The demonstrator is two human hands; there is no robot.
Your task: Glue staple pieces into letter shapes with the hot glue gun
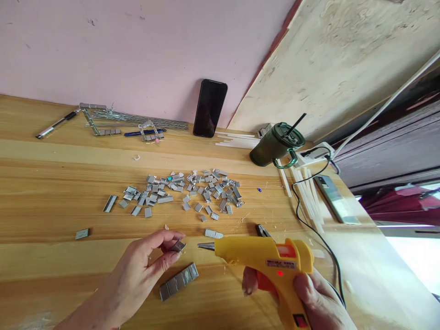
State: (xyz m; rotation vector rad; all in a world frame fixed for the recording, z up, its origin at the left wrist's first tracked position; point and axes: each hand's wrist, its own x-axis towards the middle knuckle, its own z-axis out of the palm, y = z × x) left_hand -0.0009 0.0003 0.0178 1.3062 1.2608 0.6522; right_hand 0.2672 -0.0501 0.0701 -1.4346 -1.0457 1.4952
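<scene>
A small grey piece of staple strip [178,246] is pinched between the thumb and fingers of my left hand [144,263]. My right hand [319,293] grips a yellow hot glue gun [254,252], whose red light is lit. The metal nozzle points left at the piece, with a small gap between them. Below my left fingertips lies a longer block of joined staple strips [179,281] on the wooden table [51,261]. Just above the gun's front, a short staple strip [213,233] lies flat. Part of my right palm is hidden behind the gun's handle.
Many staple pieces [206,188] lie scattered mid-table. Pliers [264,230] rest behind the gun. Its black cord [309,224] runs past white glue sticks [307,197] to a power strip [316,155]. A green tumbler [275,144] and a phone [210,108] stand by the wall.
</scene>
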